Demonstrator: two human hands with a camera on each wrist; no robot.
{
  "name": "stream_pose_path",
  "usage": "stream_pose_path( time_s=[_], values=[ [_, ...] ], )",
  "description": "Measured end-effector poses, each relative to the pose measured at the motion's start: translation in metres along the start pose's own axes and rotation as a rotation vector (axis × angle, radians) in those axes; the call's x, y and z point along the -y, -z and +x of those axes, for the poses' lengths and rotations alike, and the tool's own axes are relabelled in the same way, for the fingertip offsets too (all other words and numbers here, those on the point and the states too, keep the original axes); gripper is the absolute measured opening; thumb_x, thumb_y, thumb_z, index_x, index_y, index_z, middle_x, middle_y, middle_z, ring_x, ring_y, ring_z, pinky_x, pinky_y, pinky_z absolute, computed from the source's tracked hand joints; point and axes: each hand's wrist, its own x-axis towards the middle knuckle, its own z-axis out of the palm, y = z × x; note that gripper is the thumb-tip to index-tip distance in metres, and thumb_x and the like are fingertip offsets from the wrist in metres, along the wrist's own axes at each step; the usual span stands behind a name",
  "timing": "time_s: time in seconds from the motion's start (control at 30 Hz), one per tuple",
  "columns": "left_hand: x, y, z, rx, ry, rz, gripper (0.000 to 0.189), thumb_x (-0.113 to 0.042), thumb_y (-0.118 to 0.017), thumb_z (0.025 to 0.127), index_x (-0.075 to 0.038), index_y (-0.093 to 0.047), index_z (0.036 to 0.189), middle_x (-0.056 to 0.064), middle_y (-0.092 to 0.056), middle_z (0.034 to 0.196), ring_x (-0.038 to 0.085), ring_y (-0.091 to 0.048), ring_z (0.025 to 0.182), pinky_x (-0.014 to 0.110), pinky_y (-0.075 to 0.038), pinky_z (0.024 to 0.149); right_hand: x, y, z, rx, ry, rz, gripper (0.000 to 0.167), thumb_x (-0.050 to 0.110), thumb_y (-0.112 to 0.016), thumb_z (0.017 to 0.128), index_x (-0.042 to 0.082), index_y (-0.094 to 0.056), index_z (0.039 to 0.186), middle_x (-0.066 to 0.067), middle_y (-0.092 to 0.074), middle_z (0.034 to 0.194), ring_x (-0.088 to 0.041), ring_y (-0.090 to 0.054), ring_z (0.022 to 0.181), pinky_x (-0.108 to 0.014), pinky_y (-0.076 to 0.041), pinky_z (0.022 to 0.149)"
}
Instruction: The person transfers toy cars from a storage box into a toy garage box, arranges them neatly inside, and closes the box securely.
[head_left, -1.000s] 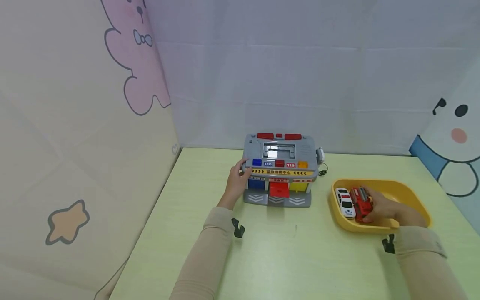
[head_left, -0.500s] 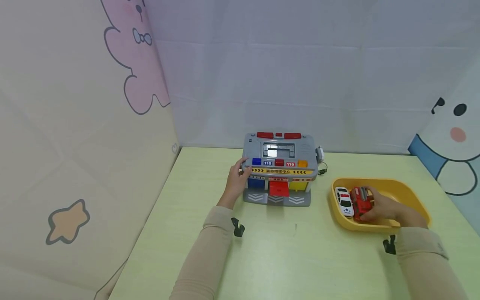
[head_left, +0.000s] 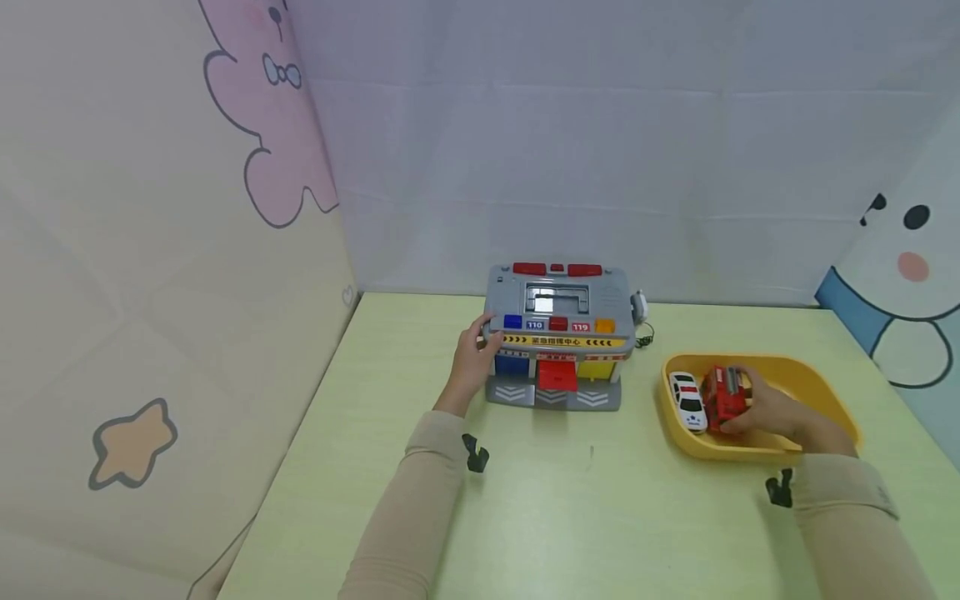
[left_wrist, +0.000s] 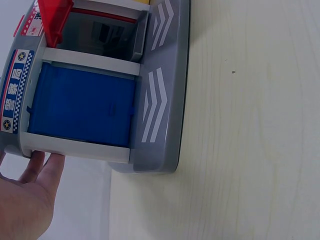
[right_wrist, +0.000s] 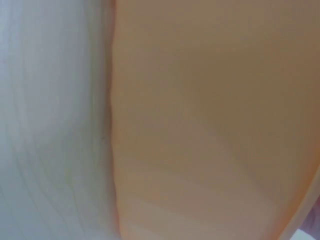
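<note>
A toy emergency station (head_left: 558,333) with a grey roof stands toward the back of the table. At its left end my left hand (head_left: 468,367) grips the roof corner; the left wrist view shows fingers (left_wrist: 49,175) against the side wall beside the blue door (left_wrist: 82,105). The red middle door (head_left: 557,376) is swung up. My right hand (head_left: 772,410) holds a red toy fire truck (head_left: 723,400) by its sides, inside the yellow tray (head_left: 828,408). Next to the truck lies a white toy police car (head_left: 688,402). The right wrist view is mostly filled by the tray's outer wall (right_wrist: 210,120).
A small white piece with a dark coiled cord (head_left: 644,335) hangs at the station's right end. Pale curtains (head_left: 525,167) with cartoon prints border the table (head_left: 540,508) at the back and left.
The fire truck has risen slightly within the tray and tipped a little, held in my right hand. My left hand stays at the station's corner.
</note>
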Motion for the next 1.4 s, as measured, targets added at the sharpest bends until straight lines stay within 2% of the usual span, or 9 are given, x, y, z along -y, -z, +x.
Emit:
stream_pose_path(
  time_s=[0.17,0.4,0.6,0.8,1.0,1.2,1.4],
  values=[
    [-0.002,0.000,0.000,0.001,-0.004,-0.004,0.048,-0.040,-0.052,0.100,-0.027,-0.044,0.145,0.013,-0.043,0.137,0.032,-0.051,0.120,0.046,-0.048,0.095,-0.001,0.002,-0.001,-0.028,-0.007,0.022,0.108,0.013,-0.081,0.079,-0.011,0.003,0.143,-0.045,-0.027,0.130,-0.055,-0.036,0.112,-0.069,-0.032,0.097],
    [-0.003,0.002,-0.001,0.002,-0.016,-0.009,0.047,-0.038,-0.052,0.101,-0.026,-0.044,0.146,0.014,-0.042,0.138,0.034,-0.050,0.122,0.046,-0.047,0.096,0.000,0.004,-0.001,-0.045,0.010,0.080,0.110,0.009,-0.080,0.080,-0.010,0.008,0.144,-0.045,-0.030,0.128,-0.054,-0.041,0.113,-0.050,-0.045,0.092],
    [-0.003,0.003,-0.001,0.003,-0.018,-0.005,0.048,-0.038,-0.053,0.101,-0.026,-0.044,0.146,0.014,-0.042,0.137,0.034,-0.050,0.122,0.046,-0.046,0.097,0.006,0.003,-0.006,-0.068,0.013,0.084,0.112,0.014,-0.078,0.083,-0.009,0.013,0.145,-0.045,-0.027,0.129,-0.056,-0.038,0.114,-0.053,-0.045,0.093],
    [-0.003,0.003,-0.001,0.005,-0.016,-0.014,0.048,-0.038,-0.053,0.101,-0.025,-0.044,0.146,0.015,-0.042,0.137,0.034,-0.050,0.121,0.046,-0.046,0.097,0.009,0.004,-0.009,-0.085,0.035,0.100,0.112,0.013,-0.077,0.084,-0.005,0.013,0.147,-0.045,-0.024,0.131,-0.056,-0.035,0.115,-0.033,-0.050,0.083],
    [-0.003,0.003,-0.001,0.006,-0.012,-0.014,0.047,-0.038,-0.053,0.101,-0.026,-0.044,0.146,0.015,-0.042,0.138,0.034,-0.050,0.121,0.046,-0.046,0.096,0.012,0.004,-0.010,-0.093,0.061,0.128,0.109,0.011,-0.075,0.086,0.001,0.014,0.150,-0.046,-0.021,0.133,-0.058,-0.033,0.116,-0.032,-0.051,0.081],
    [-0.001,0.001,0.000,0.004,-0.003,-0.016,0.047,-0.038,-0.053,0.101,-0.027,-0.044,0.145,0.014,-0.043,0.137,0.034,-0.050,0.122,0.046,-0.047,0.097,0.017,0.003,-0.012,-0.100,0.103,0.179,0.109,0.008,-0.073,0.086,0.005,0.014,0.151,-0.046,-0.021,0.134,-0.056,-0.034,0.117,-0.021,-0.049,0.075],
    [-0.001,0.000,0.000,0.001,0.001,-0.019,0.046,-0.038,-0.053,0.101,-0.028,-0.045,0.145,0.014,-0.043,0.136,0.033,-0.050,0.122,0.046,-0.046,0.097,0.027,0.002,-0.015,-0.101,0.123,0.193,0.110,0.008,-0.075,0.084,0.006,0.012,0.151,-0.044,-0.022,0.136,-0.056,-0.032,0.120,-0.021,-0.049,0.076]
  ],
)
